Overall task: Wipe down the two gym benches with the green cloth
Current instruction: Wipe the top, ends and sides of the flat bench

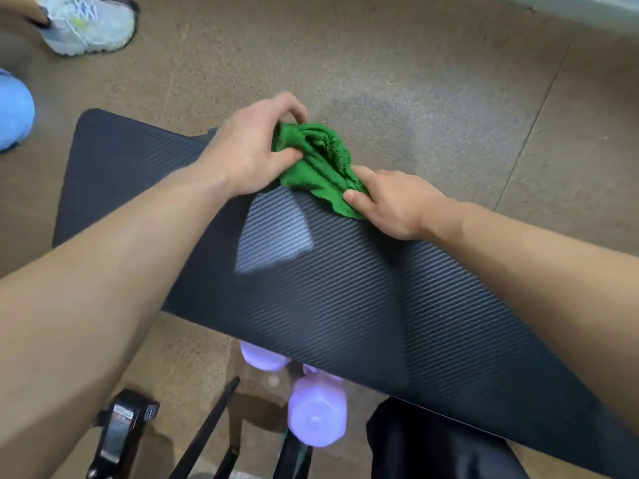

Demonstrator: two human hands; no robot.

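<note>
Both hands hold the green cloth [321,164] bunched at the far edge of the black bench [345,288]. The left hand [249,146] grips one end, and the right hand [390,202] pinches the other. Purple dumbbells [316,413] lie on the floor below.

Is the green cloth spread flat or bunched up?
Bunched up: the green cloth shows deep folds; the left hand and right hand pinch its ends.

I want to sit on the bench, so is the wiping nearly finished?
Not yet, by the look of it. Done: nothing on the bench plainly shows as wiped. In hand: the left hand grips the bunched green cloth and the right hand pinches its lower edge at the bench's far side. Left: most of this pad, and the second bench, not clearly in view.
</note>
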